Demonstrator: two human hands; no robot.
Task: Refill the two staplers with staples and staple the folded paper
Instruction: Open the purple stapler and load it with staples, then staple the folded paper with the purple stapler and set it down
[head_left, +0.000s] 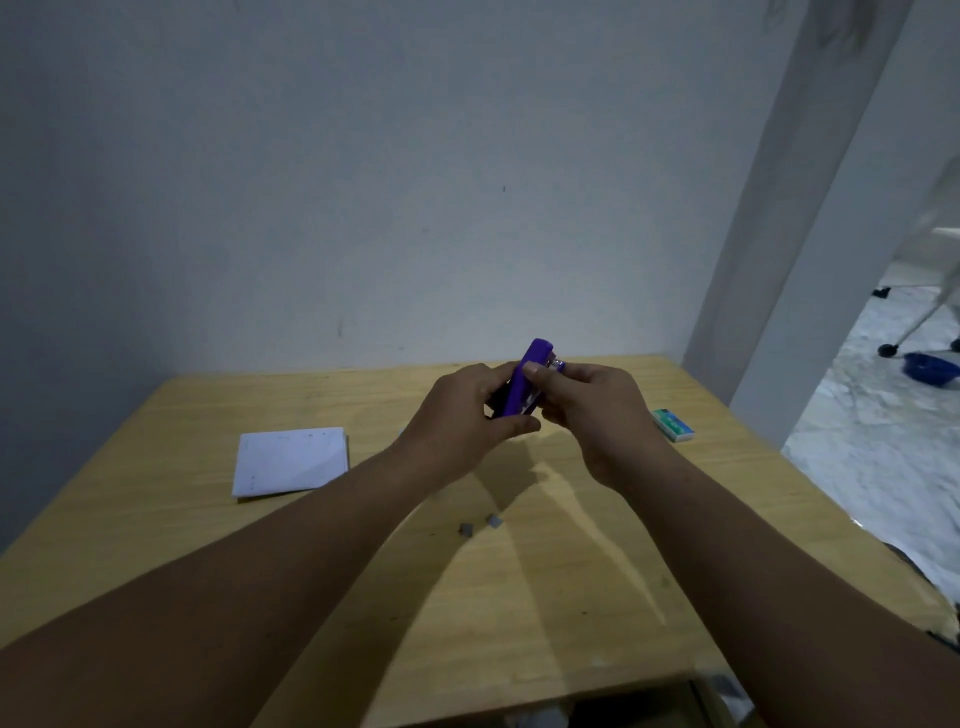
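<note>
Pale wall backs a wooden table (571, 597). Above it, both hands grip the purple stapler (527, 384): left hand (460, 415) wraps its body, right hand (587, 405) pinches the top end. Its long axis tilts up and away. Folded paper (290, 460) lies left, staple box (674, 424) right.

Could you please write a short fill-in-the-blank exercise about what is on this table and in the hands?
1. Both hands, the left hand and the right hand, hold a ____ stapler.
2. The folded paper lies to the ____ of the hands.
3. The green staple box rests on the ____ table.

Missing words: purple; left; wooden
</note>
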